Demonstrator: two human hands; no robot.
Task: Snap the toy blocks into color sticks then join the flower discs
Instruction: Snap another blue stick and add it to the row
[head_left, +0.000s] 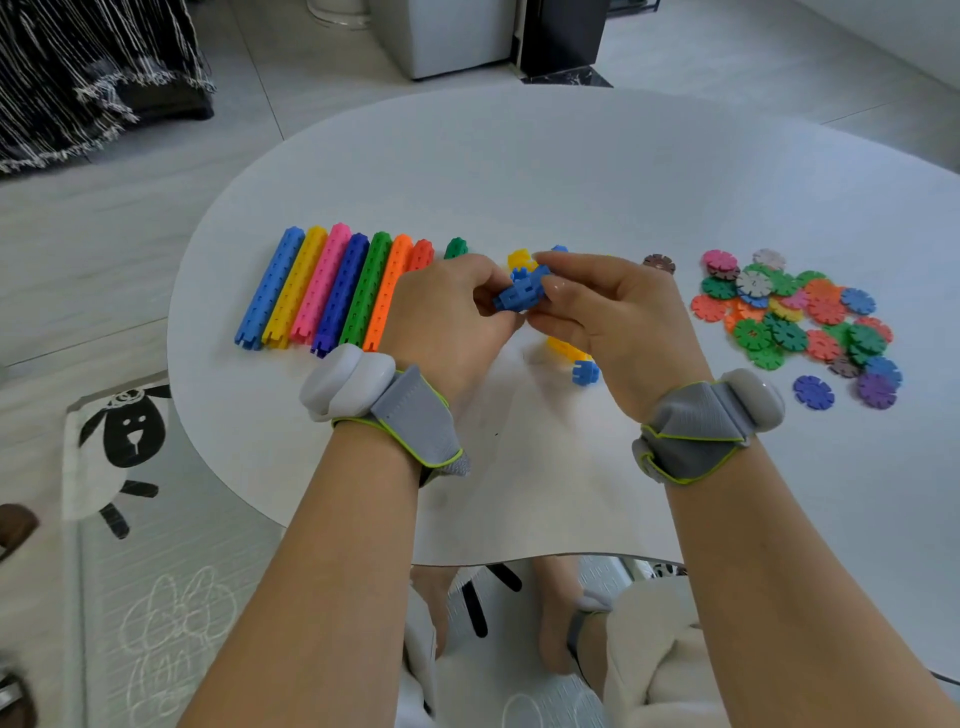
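Hands meet above the worktop (519, 182), left hand (447, 306) and right hand (608, 306) each pinching an end of a short blue block stick (522, 293). Finished color sticks (332, 291) lie left, flower discs (795, 317) heaped right. The join likely goes best with peg and socket lined up squarely, then pressed straight together

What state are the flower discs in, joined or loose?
Loose. The flower discs lie in a flat scattered pile on the table; none looks slotted together.
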